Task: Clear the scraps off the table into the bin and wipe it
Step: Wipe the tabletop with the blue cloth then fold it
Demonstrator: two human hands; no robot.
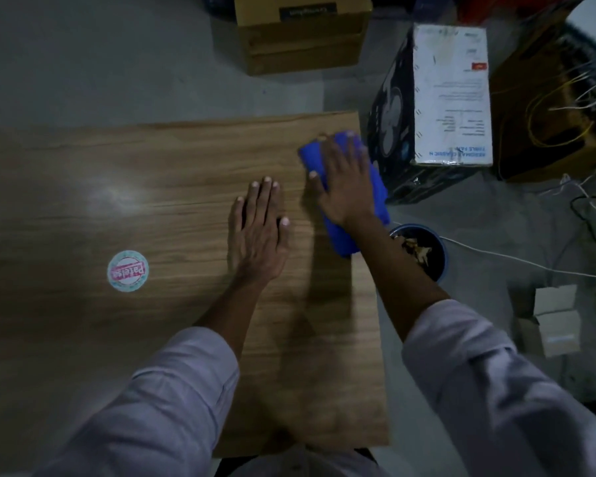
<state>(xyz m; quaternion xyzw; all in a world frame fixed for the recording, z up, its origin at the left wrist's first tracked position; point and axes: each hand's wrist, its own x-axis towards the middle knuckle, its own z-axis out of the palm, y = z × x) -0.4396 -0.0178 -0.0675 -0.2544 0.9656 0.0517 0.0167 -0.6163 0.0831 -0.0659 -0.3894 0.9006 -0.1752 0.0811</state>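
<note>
A blue cloth lies at the far right corner of the wooden table. My right hand presses flat on the cloth with its fingers spread and straight. To its left, my left hand rests flat on the bare tabletop, fingers straight. On the floor just past the table's right edge stands a round blue bin holding pale scraps; my right forearm covers part of it.
A round sticker sits on the table at the left. On the floor are a brown carton beyond the table, a black-and-white fan box at the right, loose wires and small white boxes.
</note>
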